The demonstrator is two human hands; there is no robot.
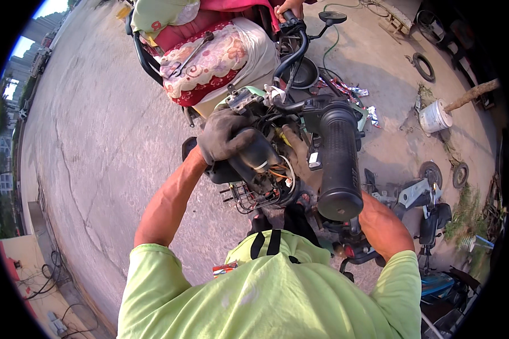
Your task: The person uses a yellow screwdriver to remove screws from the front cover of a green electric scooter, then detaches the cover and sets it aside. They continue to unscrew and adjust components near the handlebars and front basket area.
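My left hand (226, 135) wears a dark grey work glove, its fingers curled over the black front housing (257, 151) of a partly opened electric vehicle. Orange and white wires (281, 170) hang loose below that housing. A black handlebar grip (340, 164) rises large in front of me. My right forearm (382, 223) runs up behind this grip, which hides the hand, so I cannot see its fingers. At the far end of the handlebar (300, 48), another person's hand (290, 8) is closed on the other grip.
A floral cushion (209, 56) covers the seat, with a long metal wrench (191, 55) lying on it. A round mirror (332, 17) sticks out beyond. To the right are a white bucket (435, 116) with a wooden post, loose tyres (423, 66) and a parked scooter (415, 195).
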